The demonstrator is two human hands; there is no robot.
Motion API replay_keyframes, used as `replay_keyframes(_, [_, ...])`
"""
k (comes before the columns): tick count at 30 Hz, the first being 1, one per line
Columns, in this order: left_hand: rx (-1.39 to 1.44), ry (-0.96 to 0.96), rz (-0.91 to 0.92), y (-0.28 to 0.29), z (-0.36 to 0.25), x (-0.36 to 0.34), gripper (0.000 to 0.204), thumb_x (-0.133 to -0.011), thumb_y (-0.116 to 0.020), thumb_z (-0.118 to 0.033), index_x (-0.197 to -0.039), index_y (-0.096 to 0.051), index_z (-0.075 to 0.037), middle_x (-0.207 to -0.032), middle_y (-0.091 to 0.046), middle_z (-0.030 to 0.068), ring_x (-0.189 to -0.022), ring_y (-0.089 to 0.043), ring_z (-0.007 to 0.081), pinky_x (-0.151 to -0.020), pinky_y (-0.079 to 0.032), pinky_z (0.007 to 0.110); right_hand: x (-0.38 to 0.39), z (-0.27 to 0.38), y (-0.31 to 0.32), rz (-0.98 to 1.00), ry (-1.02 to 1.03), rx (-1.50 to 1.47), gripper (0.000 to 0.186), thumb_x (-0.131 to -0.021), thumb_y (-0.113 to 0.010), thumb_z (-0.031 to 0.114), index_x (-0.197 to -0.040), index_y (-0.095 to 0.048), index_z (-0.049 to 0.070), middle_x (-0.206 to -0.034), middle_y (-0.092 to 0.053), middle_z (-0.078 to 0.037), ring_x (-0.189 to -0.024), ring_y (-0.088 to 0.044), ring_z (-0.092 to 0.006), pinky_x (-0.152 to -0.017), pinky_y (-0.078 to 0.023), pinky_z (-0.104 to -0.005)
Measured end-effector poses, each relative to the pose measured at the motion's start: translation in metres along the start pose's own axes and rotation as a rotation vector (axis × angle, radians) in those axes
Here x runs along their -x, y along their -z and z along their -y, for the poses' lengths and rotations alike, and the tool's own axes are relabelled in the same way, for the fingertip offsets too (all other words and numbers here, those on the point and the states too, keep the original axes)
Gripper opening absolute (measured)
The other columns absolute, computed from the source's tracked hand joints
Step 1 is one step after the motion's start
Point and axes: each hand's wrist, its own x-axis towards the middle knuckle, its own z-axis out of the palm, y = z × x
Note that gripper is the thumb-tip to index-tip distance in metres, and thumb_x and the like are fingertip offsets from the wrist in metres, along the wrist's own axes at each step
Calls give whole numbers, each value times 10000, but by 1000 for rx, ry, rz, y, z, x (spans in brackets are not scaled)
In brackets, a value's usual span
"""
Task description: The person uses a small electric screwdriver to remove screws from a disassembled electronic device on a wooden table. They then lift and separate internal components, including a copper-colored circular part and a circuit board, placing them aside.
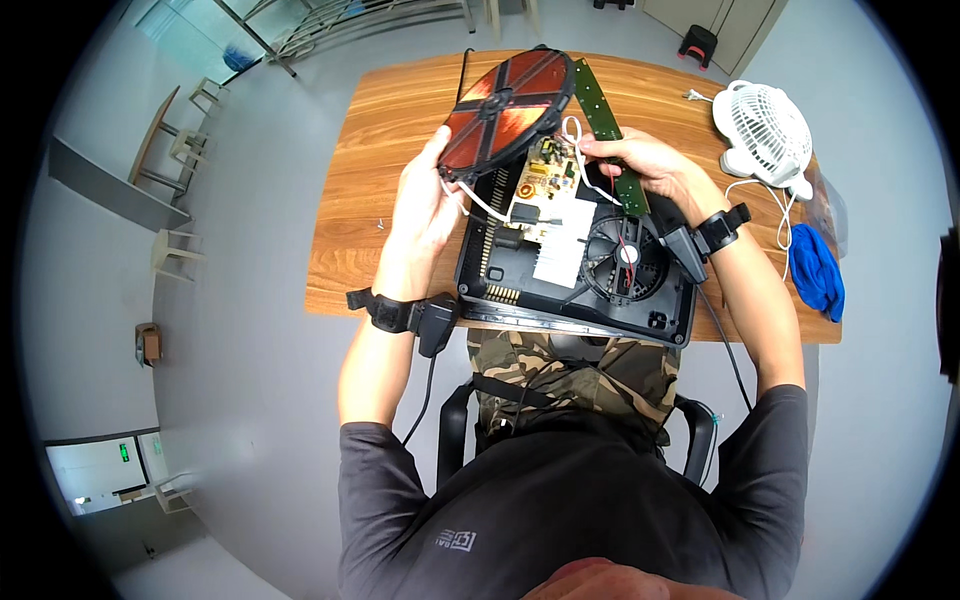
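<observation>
My left hand [422, 205] is closed around the near left rim of a round induction coil [515, 120] with copper windings and a black spoked frame. The coil is tilted up above an opened black cooker housing [520, 278], with white wires running down from it. My right hand [655, 165] grips a long narrow green circuit board [598, 108], which slants over the housing's right part. Inside the housing are a tan circuit board [545, 172] with components, a pale finned heat sink [566, 243] and a round black cooling fan [598, 262]. A white wire loop [573, 128] stands near my right fingers.
The housing sits at the front edge of a wooden table [350, 240]. A small white fan [765, 130] with its cable and a blue cloth [816, 275] lie at the right. Tiny screws [380, 224] rest at the left. Cables hang from both wristbands.
</observation>
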Motion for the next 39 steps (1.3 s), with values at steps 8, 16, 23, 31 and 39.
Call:
replay_keyframes(8, [-61, 31, -134, -17, 4, 11, 192, -1025, -650, -137, -1143, -631, 13, -971, -712, 100, -621, -572, 91, -496, -446, 189, 1, -1, 5, -26, -69, 79, 166, -982, -719, 188, -1051, -715, 38, -975, -733, -33, -583, -452, -4, -488, -373, -169])
replay_keyframes(16, [-235, -38, -148, 34, 7, -8, 315, -1082, -560, -217, -1227, -609, 58, -1140, -724, 150, -922, -727, 186, -784, -620, 304, -1, -4, -9, 6, -74, 265, 160, -985, -718, 196, -989, -707, 37, -836, -645, 30, -599, -436, -27, -529, -362, -197])
replay_keyframes(23, [-122, -64, -246, 52, 12, -7, 228, -1042, -632, -165, -1180, -618, 17, -1079, -736, 123, -924, -724, 167, -769, -589, 265, -17, -12, -15, 103, -95, 256, 186, -982, -724, 191, -1112, -626, 102, -892, -572, 52, -607, -446, -31, -535, -359, -193])
replay_keyframes(31, [34, -53, -243, 96, 20, -12, 254, -1051, -614, -154, -1200, -612, 52, -1132, -734, 166, -976, -741, 209, -849, -632, 310, -36, -1, -26, 47, -183, 303, 324, -1023, -664, 402, -1019, -693, 80, -789, -583, 56, -574, -450, -25, -502, -368, -199])
replay_keyframes(39, [174, 48, -237, 113, 27, -12, 163, -1040, -636, -153, -1106, -654, -5, -1037, -760, 111, -828, -728, 151, -708, -592, 242, -74, 13, -20, -93, -84, 494, 519, -1011, -605, 549, -960, -756, 56, -766, -681, 57, -603, -384, -60, -601, -359, -229])
